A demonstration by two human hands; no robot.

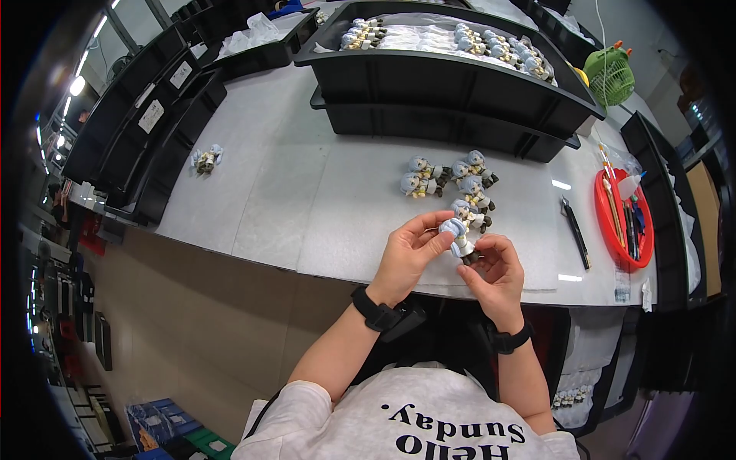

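Between my two hands, above the table's near edge, is a small figurine with pale blue hair, a white outfit and dark legs. My left hand pinches it by the head, thumb and fingers closed. The fingers of my right hand close on its dark lower end. Just beyond my hands lies a group of several similar figurines on the white tabletop, the nearest almost touching the held one in the picture. Another lone figurine lies far off to the left.
Stacked black trays at the back hold rows of figurines on white lining. A red oval basket with brushes and tools stands at right, beside a black pen-like tool. A green basket is behind. Black bins line the left.
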